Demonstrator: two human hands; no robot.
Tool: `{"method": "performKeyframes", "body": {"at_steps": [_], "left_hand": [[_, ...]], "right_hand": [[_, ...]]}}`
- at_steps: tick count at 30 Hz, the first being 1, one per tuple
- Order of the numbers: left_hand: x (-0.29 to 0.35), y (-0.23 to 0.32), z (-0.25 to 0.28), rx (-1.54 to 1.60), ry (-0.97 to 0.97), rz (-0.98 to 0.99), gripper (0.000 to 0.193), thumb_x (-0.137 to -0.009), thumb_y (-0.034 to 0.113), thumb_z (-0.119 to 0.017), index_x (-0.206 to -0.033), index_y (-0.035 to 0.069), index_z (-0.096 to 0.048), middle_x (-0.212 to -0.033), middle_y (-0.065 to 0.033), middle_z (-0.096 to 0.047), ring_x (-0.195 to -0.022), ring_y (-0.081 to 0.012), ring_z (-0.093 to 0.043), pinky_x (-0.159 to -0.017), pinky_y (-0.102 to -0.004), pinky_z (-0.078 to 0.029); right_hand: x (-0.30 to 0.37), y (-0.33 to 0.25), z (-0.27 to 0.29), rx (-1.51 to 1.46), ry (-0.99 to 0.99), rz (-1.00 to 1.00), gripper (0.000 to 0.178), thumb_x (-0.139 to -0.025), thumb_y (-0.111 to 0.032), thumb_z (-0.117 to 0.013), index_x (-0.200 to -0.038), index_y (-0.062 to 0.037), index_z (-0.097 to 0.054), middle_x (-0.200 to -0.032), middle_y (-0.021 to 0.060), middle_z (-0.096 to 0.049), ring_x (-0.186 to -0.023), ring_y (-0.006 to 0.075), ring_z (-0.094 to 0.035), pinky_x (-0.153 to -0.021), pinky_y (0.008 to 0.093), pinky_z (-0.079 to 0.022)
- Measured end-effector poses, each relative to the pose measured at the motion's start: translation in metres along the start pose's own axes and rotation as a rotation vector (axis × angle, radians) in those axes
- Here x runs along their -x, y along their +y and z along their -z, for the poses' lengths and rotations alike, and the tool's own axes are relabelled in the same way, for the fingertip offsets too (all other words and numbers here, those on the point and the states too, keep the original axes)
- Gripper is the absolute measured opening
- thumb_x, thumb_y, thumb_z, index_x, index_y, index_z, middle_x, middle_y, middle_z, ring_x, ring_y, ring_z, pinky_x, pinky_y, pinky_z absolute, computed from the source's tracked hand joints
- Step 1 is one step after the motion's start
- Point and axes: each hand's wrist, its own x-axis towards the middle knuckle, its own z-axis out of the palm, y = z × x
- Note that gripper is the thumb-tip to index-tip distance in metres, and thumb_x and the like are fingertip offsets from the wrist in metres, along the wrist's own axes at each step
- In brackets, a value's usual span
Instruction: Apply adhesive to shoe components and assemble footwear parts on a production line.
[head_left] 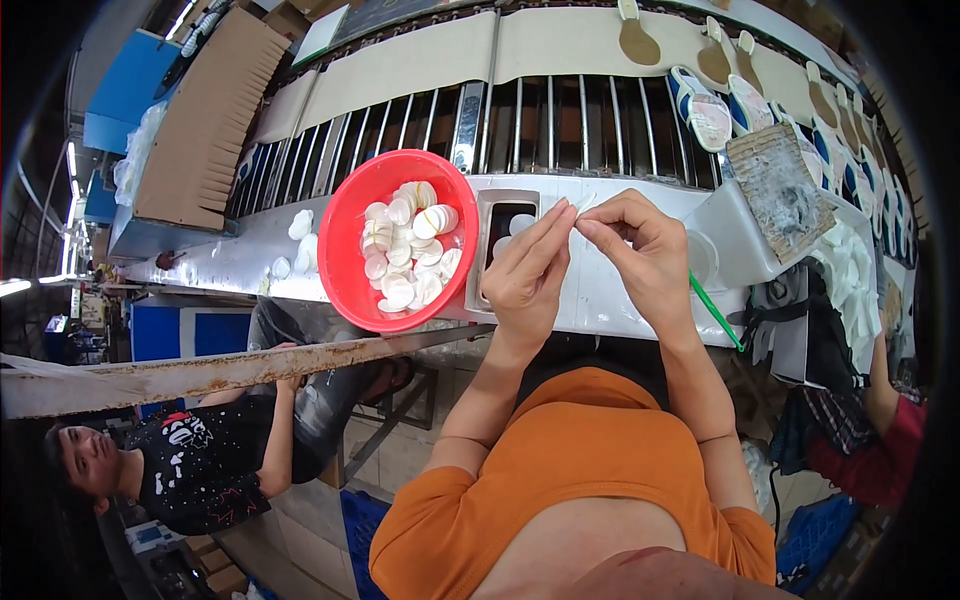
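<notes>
Thin white piece: this small, flat, pale thing (588,199) is at the fingertips, where the 2 hands meet; its full shape is hidden.
Right hand: the thumb and index finger of the right hand (645,250) pinch close together on the piece, maybe because it is too thin for a full grasp.
Left hand: the fingers of the left hand (527,275) are straight, side by side, their tips beside the piece; its thumb is hidden, so I cannot tell if they grip or only steady it.
Red round plastic basin: it (339,270) stands to the left of the fingers, seemingly for easy reach, and contains many white round discs (398,291).
White rectangular tray: its raised rim (511,196) is just left of the fingers, partly behind the left hand; pale round pieces (520,223) lie inside.
Green thin stick: it (714,312) lies right of the fingers, beside the right forearm, probably aside to leave the hands free.
</notes>
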Motion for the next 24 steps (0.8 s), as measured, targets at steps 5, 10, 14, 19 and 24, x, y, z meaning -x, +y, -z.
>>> {"method": "performKeyframes", "body": {"at_steps": [5,10,14,19,24], "left_hand": [[0.0,0.002,-0.002,0.018,-0.007,-0.001,0.039,-0.078,-0.01,-0.067,-0.114,0.006,-0.07,-0.111,-0.0131,-0.07,-0.091,-0.0228,-0.07,-0.075,-0.0288,-0.055],[0.001,0.0,-0.001,-0.017,-0.015,-0.03,0.039,-0.078,-0.009,-0.067,-0.114,0.005,-0.07,-0.111,-0.0129,-0.07,-0.091,-0.0232,-0.07,-0.075,-0.0291,-0.055],[0.0,0.002,-0.001,-0.025,-0.025,-0.028,0.037,-0.079,-0.009,-0.068,-0.113,0.005,-0.07,-0.109,-0.0129,-0.07,-0.091,-0.0236,-0.07,-0.076,-0.0298,-0.055],[0.002,0.002,-0.005,0.04,-0.004,0.012,0.034,-0.081,-0.007,-0.068,-0.113,0.004,-0.07,-0.108,-0.0128,-0.071,-0.089,-0.0212,-0.07,-0.077,-0.0286,-0.055],[0.011,0.007,-0.004,0.336,-0.026,0.395,0.031,-0.084,-0.005,-0.068,-0.114,0.004,-0.07,-0.107,-0.0113,-0.072,-0.089,-0.0141,-0.069,-0.079,-0.0253,-0.055]], "right_hand": [[0.0,-0.001,0.001,0.032,0.006,0.009,0.007,-0.084,-0.004,-0.07,-0.087,0.0024,-0.07,-0.077,0.0025,-0.06,-0.067,0.0073,-0.052,-0.06,0.0215,-0.042],[0.0,-0.001,0.003,0.013,-0.002,-0.007,0.008,-0.084,-0.005,-0.07,-0.086,0.0027,-0.069,-0.077,0.0024,-0.06,-0.067,0.0072,-0.053,-0.06,0.0215,-0.042],[-0.001,-0.001,0.003,0.048,-0.001,-0.003,0.008,-0.083,-0.005,-0.071,-0.085,0.0027,-0.068,-0.077,0.0025,-0.06,-0.067,0.007,-0.053,-0.061,0.0212,-0.043],[-0.002,0.002,0.004,0.066,0.001,0.031,0.007,-0.083,-0.004,-0.071,-0.085,0.0022,-0.068,-0.078,0.002,-0.061,-0.068,0.0068,-0.053,-0.061,0.021,-0.043],[-0.001,0.005,0.005,0.022,0.001,0.01,0.007,-0.083,-0.005,-0.07,-0.085,0.0014,-0.069,-0.079,0.0015,-0.062,-0.068,0.0067,-0.053,-0.061,0.0212,-0.043]]}}
